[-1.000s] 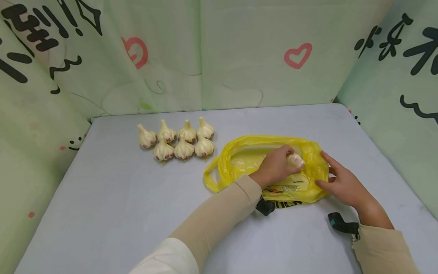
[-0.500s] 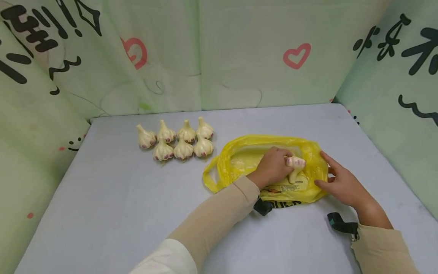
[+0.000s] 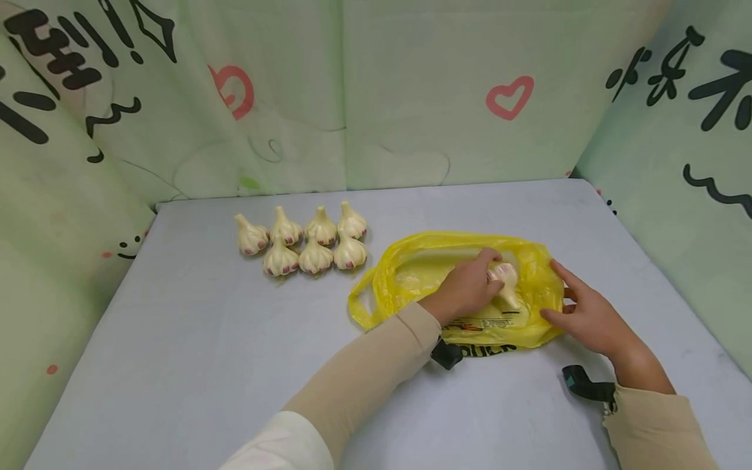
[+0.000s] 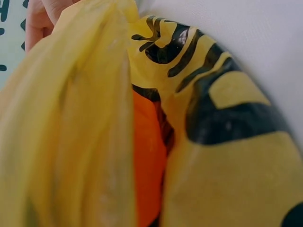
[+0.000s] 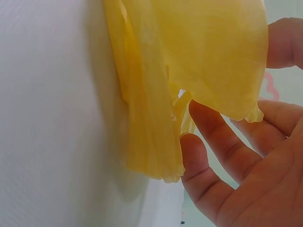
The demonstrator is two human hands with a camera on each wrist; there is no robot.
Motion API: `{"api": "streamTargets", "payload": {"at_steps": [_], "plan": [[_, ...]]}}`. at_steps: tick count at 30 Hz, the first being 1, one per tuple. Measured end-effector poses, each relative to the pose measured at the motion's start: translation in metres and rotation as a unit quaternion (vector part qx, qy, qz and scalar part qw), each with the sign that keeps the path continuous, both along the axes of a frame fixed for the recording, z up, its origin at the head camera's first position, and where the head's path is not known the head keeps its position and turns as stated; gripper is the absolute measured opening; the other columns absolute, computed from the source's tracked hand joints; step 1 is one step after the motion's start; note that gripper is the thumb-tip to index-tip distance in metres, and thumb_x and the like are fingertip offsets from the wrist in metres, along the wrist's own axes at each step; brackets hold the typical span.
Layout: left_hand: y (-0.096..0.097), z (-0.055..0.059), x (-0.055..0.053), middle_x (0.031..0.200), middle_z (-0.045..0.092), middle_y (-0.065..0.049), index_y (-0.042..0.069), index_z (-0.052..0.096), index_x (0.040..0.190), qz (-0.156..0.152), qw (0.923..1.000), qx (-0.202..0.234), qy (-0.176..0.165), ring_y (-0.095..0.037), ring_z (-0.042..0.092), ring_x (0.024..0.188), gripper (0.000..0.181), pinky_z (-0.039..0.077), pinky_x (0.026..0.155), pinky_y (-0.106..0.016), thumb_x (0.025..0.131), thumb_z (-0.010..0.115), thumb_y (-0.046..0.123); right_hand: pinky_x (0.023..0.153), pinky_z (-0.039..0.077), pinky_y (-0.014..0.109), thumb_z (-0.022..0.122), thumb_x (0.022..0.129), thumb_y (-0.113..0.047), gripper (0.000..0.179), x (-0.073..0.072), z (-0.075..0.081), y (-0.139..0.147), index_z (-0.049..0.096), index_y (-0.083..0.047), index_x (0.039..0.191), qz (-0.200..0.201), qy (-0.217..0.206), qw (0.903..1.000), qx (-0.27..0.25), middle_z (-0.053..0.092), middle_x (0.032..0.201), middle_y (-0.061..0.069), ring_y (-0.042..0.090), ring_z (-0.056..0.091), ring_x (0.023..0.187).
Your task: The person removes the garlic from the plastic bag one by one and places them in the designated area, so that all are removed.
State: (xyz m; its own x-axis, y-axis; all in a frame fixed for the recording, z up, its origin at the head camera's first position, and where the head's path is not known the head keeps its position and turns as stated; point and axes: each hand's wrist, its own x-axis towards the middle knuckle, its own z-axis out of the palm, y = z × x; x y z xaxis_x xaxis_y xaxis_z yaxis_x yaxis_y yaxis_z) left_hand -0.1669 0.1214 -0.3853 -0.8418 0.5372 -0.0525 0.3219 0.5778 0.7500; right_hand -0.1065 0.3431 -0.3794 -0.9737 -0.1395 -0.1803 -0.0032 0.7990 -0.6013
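A yellow plastic bag [image 3: 470, 238] lies on its side on the table, its mouth facing up toward me. Inside the opening, my left hand [image 3: 470, 287] holds a white garlic bulb [image 3: 506, 277] between thumb and fingers, the bulb's neck pointing down and right. My right hand [image 3: 596, 316] grips the right end of the bag, its thumb and fingers spread along the plastic; the right wrist view shows these fingers [image 5: 225, 139] against the bag's edge [image 5: 213, 56]. Mostly yellow film with black and orange print [image 4: 149, 156] fills the left wrist view, hiding the left fingers.
Several garlic bulbs [image 3: 315, 254] stand in two rows left of the bag, near the table's back. The bag's handle loop [image 3: 360, 307] lies toward them. A printed green curtain [image 3: 411, 98] encloses the table [image 3: 205, 365] at the back and sides.
The garlic bulb in my left hand has turned, its neck coming into view and now slanting down to the right. My right hand and the bulbs in rows have stayed put.
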Motion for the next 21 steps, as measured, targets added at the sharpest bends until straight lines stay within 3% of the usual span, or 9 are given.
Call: {"api": "streamTargets", "payload": {"at_steps": [3,5,7,9,12,15,17,18,21], "plan": [[-0.0022,-0.0003,-0.0010,0.080,0.062,0.001,0.022,0.043,0.148,-0.016,0.9998,-0.007,0.004,-0.009,0.038,0.049,0.043,0.039,0.051,-0.021,0.106,0.053,0.026,0.088,0.051,0.057,0.065,0.096,-0.021,0.091,-0.0003,-0.0002,-0.0006,0.003,-0.003,0.160,-0.001,-0.001,1.0000,0.000,0.031,0.146,0.041,0.053,0.054,0.110],[-0.0033,-0.0002,-0.0015,0.102,0.069,0.001,0.024,0.044,0.150,-0.023,0.9997,-0.012,0.005,-0.009,0.042,0.054,0.044,0.041,0.056,-0.020,0.107,0.050,0.026,0.089,0.051,0.058,0.065,0.096,-0.021,0.091,-0.0006,0.0000,-0.0010,0.003,-0.003,0.160,-0.001,-0.001,1.0000,-0.001,0.030,0.147,0.041,0.054,0.054,0.111],[-0.0039,0.0000,-0.0018,0.125,0.066,0.004,0.024,0.045,0.151,-0.029,0.9994,-0.018,0.006,-0.010,0.047,0.062,0.043,0.042,0.064,-0.020,0.108,0.048,0.027,0.088,0.052,0.057,0.065,0.096,-0.020,0.091,-0.0007,0.0000,-0.0011,0.003,-0.002,0.160,-0.001,-0.001,1.0000,0.000,0.030,0.147,0.041,0.054,0.054,0.111],[-0.0042,0.0001,-0.0021,0.136,0.061,0.006,0.023,0.045,0.151,-0.035,0.9991,-0.022,0.011,-0.008,0.052,0.075,0.043,0.042,0.073,-0.018,0.108,0.047,0.026,0.088,0.052,0.057,0.065,0.096,-0.020,0.091,-0.0007,0.0000,-0.0011,0.004,-0.002,0.160,-0.001,-0.001,1.0000,-0.001,0.030,0.147,0.041,0.054,0.054,0.111],[-0.0043,0.0005,-0.0023,0.131,0.064,0.005,0.023,0.045,0.152,-0.041,0.9984,-0.036,0.018,-0.008,0.057,0.095,0.043,0.042,0.084,-0.017,0.109,0.045,0.028,0.087,0.053,0.056,0.066,0.095,-0.020,0.091,-0.0004,0.0002,-0.0011,0.004,-0.002,0.160,-0.001,0.000,1.0000,-0.002,0.031,0.146,0.041,0.053,0.055,0.110],[-0.0041,0.0007,-0.0021,0.126,0.066,0.003,0.025,0.045,0.152,-0.035,0.9980,-0.048,0.019,-0.011,0.051,0.120,0.044,0.043,0.087,-0.019,0.109,0.044,0.030,0.087,0.052,0.055,0.066,0.096,-0.021,0.091,-0.0001,0.0006,-0.0005,0.004,-0.002,0.160,0.001,0.000,1.0000,0.000,0.031,0.146,0.040,0.053,0.055,0.109],[-0.0041,0.0009,-0.0020,0.123,0.067,0.002,0.028,0.044,0.153,-0.029,0.9978,-0.057,0.018,-0.014,0.046,0.127,0.044,0.043,0.085,-0.021,0.109,0.043,0.032,0.087,0.052,0.056,0.066,0.096,-0.022,0.091,-0.0001,0.0004,0.0002,0.004,-0.002,0.160,0.002,0.000,1.0000,-0.001,0.031,0.146,0.041,0.053,0.055,0.109],[-0.0040,0.0011,-0.0019,0.130,0.063,0.005,0.028,0.044,0.153,-0.025,0.9977,-0.060,0.019,-0.013,0.041,0.133,0.044,0.043,0.087,-0.021,0.109,0.043,0.032,0.088,0.052,0.056,0.066,0.096,-0.022,0.091,-0.0002,0.0004,0.0004,0.004,-0.002,0.160,0.002,0.000,1.0000,0.001,0.031,0.146,0.041,0.053,0.055,0.110],[-0.0042,0.0017,-0.0025,0.135,0.060,0.006,0.029,0.043,0.153,-0.028,0.9972,-0.065,0.023,-0.012,0.043,0.132,0.044,0.043,0.093,-0.022,0.109,0.043,0.031,0.089,0.051,0.058,0.065,0.096,-0.022,0.091,-0.0003,0.0005,0.0009,0.004,-0.003,0.160,0.002,-0.002,1.0000,-0.004,0.031,0.146,0.041,0.053,0.054,0.110]]}}
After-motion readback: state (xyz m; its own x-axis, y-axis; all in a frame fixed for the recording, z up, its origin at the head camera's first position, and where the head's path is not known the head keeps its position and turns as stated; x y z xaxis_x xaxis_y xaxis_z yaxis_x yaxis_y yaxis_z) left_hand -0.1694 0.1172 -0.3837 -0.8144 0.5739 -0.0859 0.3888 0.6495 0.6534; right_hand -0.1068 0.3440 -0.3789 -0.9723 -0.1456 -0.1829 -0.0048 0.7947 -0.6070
